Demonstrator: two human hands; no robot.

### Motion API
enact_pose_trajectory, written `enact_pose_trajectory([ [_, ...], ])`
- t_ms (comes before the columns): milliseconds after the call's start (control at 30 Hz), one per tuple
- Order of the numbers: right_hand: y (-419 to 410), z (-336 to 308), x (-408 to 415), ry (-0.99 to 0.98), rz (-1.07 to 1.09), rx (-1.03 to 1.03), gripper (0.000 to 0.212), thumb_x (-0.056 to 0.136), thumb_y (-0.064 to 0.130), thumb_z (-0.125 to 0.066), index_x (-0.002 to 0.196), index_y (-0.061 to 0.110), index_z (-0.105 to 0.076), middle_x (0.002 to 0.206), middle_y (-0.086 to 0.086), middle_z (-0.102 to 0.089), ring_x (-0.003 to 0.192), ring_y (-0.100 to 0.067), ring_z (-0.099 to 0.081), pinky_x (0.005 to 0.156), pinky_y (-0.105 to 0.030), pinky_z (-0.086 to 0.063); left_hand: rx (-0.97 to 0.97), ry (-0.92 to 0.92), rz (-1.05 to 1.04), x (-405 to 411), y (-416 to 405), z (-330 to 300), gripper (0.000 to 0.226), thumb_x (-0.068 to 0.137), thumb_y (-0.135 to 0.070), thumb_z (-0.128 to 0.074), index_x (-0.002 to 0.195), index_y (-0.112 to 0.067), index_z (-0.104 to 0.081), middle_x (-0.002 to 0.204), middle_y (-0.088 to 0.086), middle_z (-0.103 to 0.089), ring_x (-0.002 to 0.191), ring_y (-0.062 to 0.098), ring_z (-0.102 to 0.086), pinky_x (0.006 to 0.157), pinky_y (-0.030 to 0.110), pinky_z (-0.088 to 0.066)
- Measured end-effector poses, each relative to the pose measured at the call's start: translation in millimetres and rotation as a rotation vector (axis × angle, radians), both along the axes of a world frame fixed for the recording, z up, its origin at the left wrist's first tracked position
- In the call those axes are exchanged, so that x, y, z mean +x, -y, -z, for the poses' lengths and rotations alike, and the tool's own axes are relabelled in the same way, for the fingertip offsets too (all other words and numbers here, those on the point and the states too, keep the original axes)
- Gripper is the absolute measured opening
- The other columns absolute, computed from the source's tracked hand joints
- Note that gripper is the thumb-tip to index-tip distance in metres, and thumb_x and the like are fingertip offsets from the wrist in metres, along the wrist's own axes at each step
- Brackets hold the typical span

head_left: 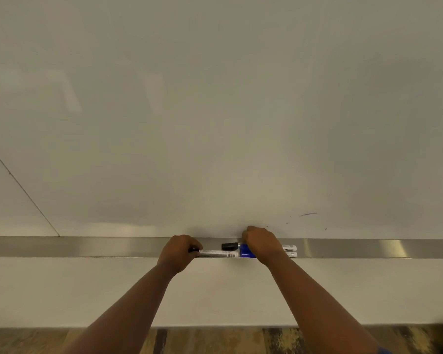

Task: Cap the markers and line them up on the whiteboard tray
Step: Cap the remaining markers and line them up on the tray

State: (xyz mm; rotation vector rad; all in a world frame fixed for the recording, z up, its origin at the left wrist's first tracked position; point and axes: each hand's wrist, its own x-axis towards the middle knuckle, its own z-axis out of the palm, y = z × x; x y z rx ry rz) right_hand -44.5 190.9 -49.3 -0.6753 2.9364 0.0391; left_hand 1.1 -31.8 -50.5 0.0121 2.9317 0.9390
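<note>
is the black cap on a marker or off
Off. The black cap lies loose on the tray, between the left hand and right hand, on no marker.

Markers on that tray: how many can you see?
3. One marker lies at the tray's front, its end in the left hand. Two more, stacked front and back, run under the right hand; others may be hidden.

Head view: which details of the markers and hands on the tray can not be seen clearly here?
- Back marker, head view: its middle is hidden under the right hand.
- Blue cap: partly covered by that hand; which marker it belongs to is unclear.
- Front marker: its left end disappears into the left hand; label print too small to read.
- Black cap: whether it is loose or fitted is not clear.
</note>
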Motion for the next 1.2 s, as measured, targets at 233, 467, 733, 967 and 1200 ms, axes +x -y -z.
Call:
enact_pose_trajectory([
  [233,5,2,2,-0.009,-0.015,0.010,0.026,0.087,0.004,-0.058,0.113,0.006,-0.055,0.116,-0.015,-0.062,0.103,-0.030,-0.060,0.089,-0.035,-0.049,-0.038,-0.007,0.037,-1,-2,1,0.014,0.082,-0.020,-0.064,0.093,-0.022,-0.072,0.100,0.001,-0.070,0.095,0.018,-0.060,0.076,0.027,-0.045],
  [467,26,-5,3,-0.061,-0.112,0.076,0.021,0.084,-0.007,-0.053,0.102,0.001,-0.061,0.107,-0.019,-0.064,0.095,-0.037,-0.061,0.073,-0.038,-0.046,-0.041,-0.024,0.098,-1,1,-1,0.016,0.083,-0.020,-0.063,0.097,-0.022,-0.073,0.103,0.005,-0.069,0.098,0.020,-0.059,0.083,0.033,-0.048],
  [733,61,-10,7,-0.127,-0.170,-0.022,0.014,0.087,-0.002,-0.050,0.095,0.004,-0.059,0.101,-0.016,-0.062,0.085,-0.036,-0.062,0.060,-0.034,-0.034,0.125,-0.118,-0.071,4,10,2,0.027,0.082,-0.017,-0.065,0.109,-0.015,-0.065,0.103,0.009,-0.067,0.089,0.020,-0.059,0.082,0.031,-0.046],
  [967,78,-5,12,-0.100,-0.164,-0.079,0.015,0.085,0.005,-0.062,0.099,0.003,-0.058,0.103,-0.018,-0.063,0.090,-0.032,-0.062,0.074,-0.037,-0.050,0.140,-0.079,-0.099,6,18,6,0.027,0.087,-0.004,-0.055,0.110,-0.012,-0.066,0.110,0.012,-0.070,0.096,0.024,-0.064,0.087,0.031,-0.048],
  [1200,76,-1,15,-0.060,-0.159,-0.141,0.025,0.086,0.006,-0.060,0.110,0.008,-0.055,0.109,-0.018,-0.065,0.096,-0.031,-0.062,0.082,-0.038,-0.050,0.002,-0.083,-0.058,8,22,7,0.033,0.089,-0.001,-0.046,0.111,-0.016,-0.066,0.116,0.009,-0.068,0.107,0.026,-0.060,0.093,0.032,-0.046],
])
